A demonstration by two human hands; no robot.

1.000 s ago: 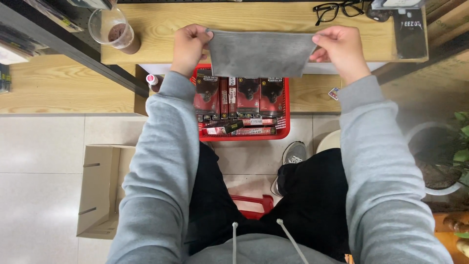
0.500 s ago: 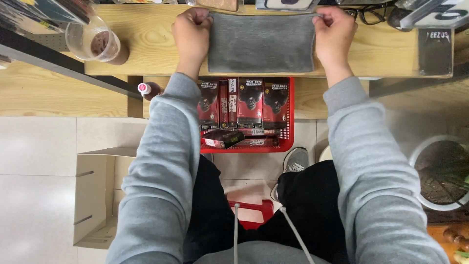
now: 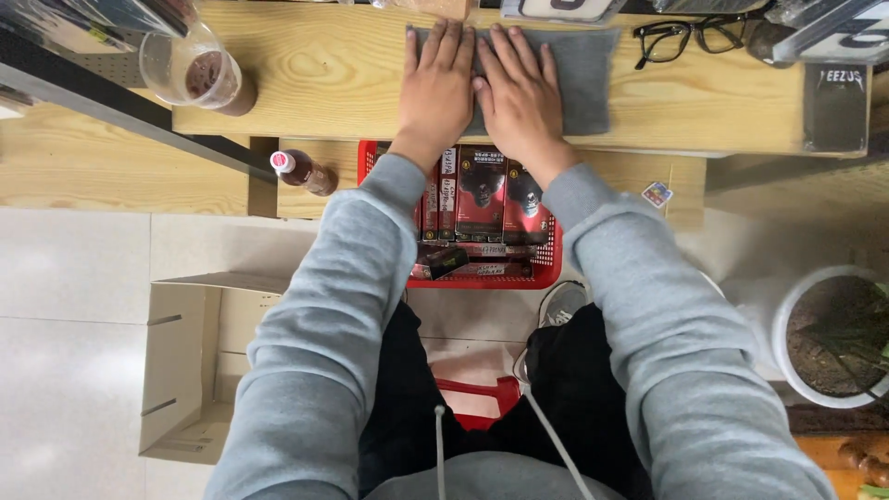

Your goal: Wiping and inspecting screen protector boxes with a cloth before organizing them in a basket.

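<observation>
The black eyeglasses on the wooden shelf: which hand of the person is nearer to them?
The right hand. It lies flat on the grey cloth, with the eyeglasses just past the cloth's right edge. The left hand lies beside it, farther from them.

Matt grey cloth (image 3: 583, 79), soft-looking and faintly fuzzy, spread on pale wooden table (image 3: 324, 79) with visible grain and a smooth satin finish. Pressed flat under left hand (image 3: 437, 88) and right hand (image 3: 520, 97). Clear glossy plastic cup (image 3: 190, 69) at upper left. Red plastic basket (image 3: 546, 268) of lattice mesh below, beside plain brown cardboard box (image 3: 185, 370). Smooth, slightly shiny floor tiles (image 3: 65, 352).
</observation>
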